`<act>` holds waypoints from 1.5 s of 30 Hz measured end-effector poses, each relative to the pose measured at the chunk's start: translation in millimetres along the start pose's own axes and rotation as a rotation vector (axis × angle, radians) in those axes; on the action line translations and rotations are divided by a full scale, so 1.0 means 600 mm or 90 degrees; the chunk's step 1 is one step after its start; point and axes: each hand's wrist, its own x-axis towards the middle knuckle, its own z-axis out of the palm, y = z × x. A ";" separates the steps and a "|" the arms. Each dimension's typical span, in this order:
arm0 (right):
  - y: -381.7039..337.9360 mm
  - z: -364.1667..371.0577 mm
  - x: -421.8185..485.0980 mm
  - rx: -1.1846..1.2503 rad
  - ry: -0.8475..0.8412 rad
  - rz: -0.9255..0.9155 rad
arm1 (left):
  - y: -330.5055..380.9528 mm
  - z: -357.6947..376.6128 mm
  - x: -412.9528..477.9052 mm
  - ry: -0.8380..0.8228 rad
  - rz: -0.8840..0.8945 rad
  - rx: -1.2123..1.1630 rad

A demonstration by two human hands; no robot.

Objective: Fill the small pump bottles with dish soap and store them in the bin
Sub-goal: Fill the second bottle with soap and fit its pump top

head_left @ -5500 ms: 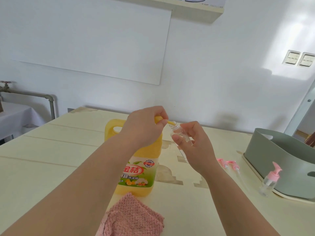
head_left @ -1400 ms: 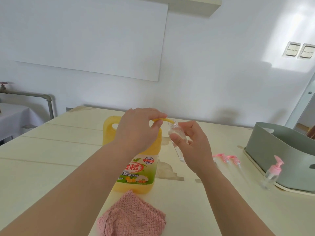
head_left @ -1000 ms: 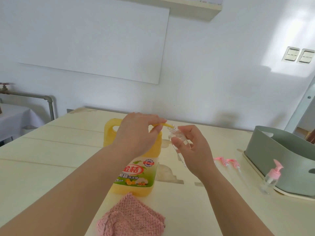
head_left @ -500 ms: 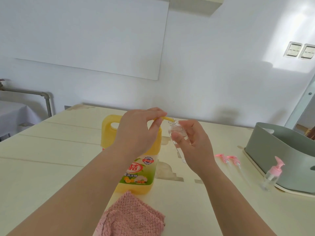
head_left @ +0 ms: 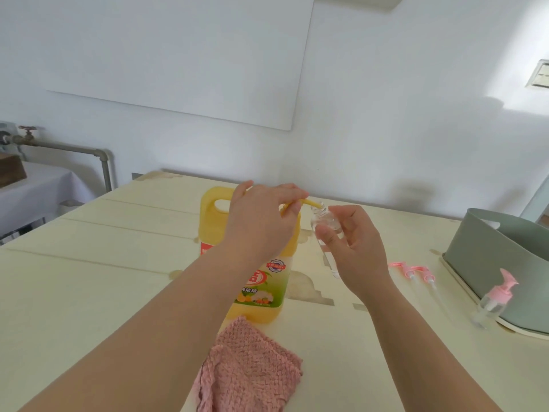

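Head view: cream table (head_left: 89, 263) against white wall (head_left: 386, 114); left hand (head_left: 261, 221) pinches yellow jug's pump spout (head_left: 312, 202), right hand (head_left: 359, 248) grips small clear bottle (head_left: 322, 217).

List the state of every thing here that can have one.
jug: upright, spout at held bottle's mouth
held bottle: uncapped, in right hand
left hand: grips jug's pump
loose pumps: lying on table
bin: open, contents hidden
capped bottle: pump on, standing beside bin
cloth: crumpled on table
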 end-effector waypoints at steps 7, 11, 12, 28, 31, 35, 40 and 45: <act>-0.021 -0.005 0.010 -0.006 0.003 -0.009 | 0.012 -0.017 0.012 -0.019 -0.047 -0.109; -0.013 -0.002 0.009 0.011 0.007 -0.005 | 0.010 -0.004 0.002 0.024 0.000 -0.044; -0.011 0.000 0.008 0.012 0.008 -0.004 | 0.008 -0.001 0.000 0.032 0.006 -0.033; -0.004 -0.001 0.000 0.014 0.004 0.025 | 0.009 -0.003 0.000 -0.022 0.007 0.051; -0.014 -0.002 0.002 0.021 0.009 0.025 | 0.016 -0.017 0.010 -0.025 0.008 0.032; -0.024 -0.001 0.004 0.017 0.015 0.020 | 0.018 -0.021 0.007 -0.014 0.008 0.012; -0.017 0.001 0.001 0.017 0.014 0.023 | 0.012 -0.009 -0.005 0.020 0.021 -0.006; -0.005 0.005 -0.002 0.016 0.015 0.021 | 0.001 0.008 -0.011 0.050 0.036 0.016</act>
